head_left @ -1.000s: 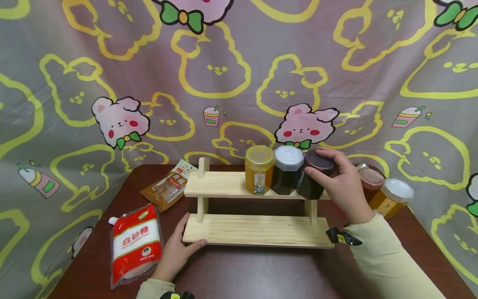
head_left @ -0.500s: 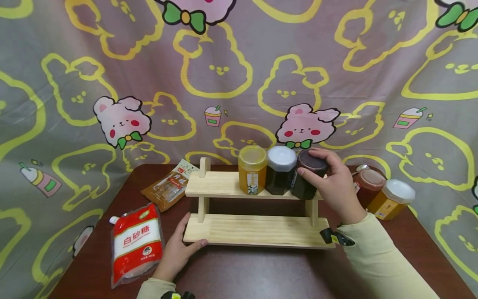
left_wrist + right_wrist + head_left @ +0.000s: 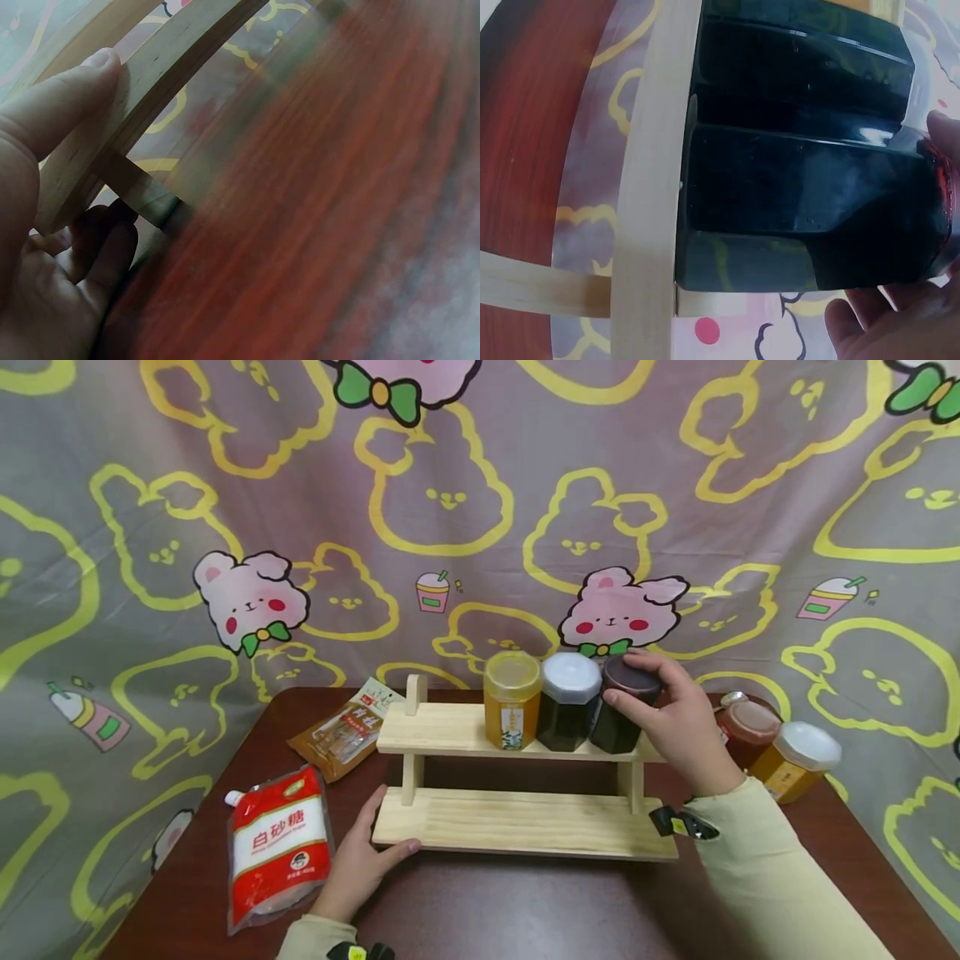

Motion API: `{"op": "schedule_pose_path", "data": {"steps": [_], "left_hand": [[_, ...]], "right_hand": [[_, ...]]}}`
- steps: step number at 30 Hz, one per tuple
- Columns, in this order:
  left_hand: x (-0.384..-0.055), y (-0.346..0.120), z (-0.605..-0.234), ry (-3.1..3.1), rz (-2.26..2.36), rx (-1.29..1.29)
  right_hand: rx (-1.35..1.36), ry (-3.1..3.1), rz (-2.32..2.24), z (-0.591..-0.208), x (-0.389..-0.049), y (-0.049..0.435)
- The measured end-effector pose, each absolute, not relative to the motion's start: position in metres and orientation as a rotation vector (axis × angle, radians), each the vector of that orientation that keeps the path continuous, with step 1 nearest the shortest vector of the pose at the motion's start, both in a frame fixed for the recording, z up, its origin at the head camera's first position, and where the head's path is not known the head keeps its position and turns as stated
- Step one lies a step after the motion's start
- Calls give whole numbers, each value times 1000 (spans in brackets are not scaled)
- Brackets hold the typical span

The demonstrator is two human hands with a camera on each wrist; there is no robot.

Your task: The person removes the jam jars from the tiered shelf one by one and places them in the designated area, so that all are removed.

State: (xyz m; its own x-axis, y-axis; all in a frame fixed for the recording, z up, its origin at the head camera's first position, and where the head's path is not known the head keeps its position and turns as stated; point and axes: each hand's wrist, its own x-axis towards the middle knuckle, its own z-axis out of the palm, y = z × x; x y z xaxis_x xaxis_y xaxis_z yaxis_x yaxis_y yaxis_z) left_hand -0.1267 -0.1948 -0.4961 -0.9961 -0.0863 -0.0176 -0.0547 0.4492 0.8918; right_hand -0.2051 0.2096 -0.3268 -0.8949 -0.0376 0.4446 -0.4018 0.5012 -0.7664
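Observation:
At the right end of the upper tier of a two-tier wooden shelf [image 3: 525, 822] stands a dark jar [image 3: 615, 731] with a dark lid. My right hand [image 3: 684, 718] grips it around the lid, thumb in front and fingers behind. In the right wrist view the jar's base meets the upper board [image 3: 649, 180]. Left of it, close together, are a dark jar with a white lid [image 3: 567, 718] and a yellow honey jar [image 3: 512, 714]. My left hand [image 3: 363, 864] holds the lower board's left end; its thumb [image 3: 75, 97] lies along the wood in the left wrist view.
A red-and-white bag of white sugar [image 3: 279, 852] lies on the left of the dark table [image 3: 480, 910]. Behind it is a brown spice packet [image 3: 341, 735]. Right of the shelf are a reddish jar [image 3: 746, 727] and a white-lidded yellow jar [image 3: 795, 760]. A patterned curtain [image 3: 480, 577] hangs behind.
My right hand has slid the dark jar left along the upper tier, the other two jars shifting with it. The dark jar then moved slightly back. My left hand stays on the shelf.

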Motion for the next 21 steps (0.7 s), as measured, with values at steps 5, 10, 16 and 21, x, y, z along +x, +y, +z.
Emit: {"op": "schedule_pose_path", "data": {"steps": [5,10,16,21], "left_hand": [[-126,-194,-497,-2651,-1611,123],[-125,-194,-496,-2648,-1599,118],[-126,-195,-497,-2648,-1591,124],[-126,-195,-497,-2644,-1608,129]], "right_hand": [[386,-2440,1320,-325,-206,215],[413,-2462,1324,-324,-206,217],[387,-2435,1327,-324,-205,215],[338,-2396,1328,-325,-203,211]]}}
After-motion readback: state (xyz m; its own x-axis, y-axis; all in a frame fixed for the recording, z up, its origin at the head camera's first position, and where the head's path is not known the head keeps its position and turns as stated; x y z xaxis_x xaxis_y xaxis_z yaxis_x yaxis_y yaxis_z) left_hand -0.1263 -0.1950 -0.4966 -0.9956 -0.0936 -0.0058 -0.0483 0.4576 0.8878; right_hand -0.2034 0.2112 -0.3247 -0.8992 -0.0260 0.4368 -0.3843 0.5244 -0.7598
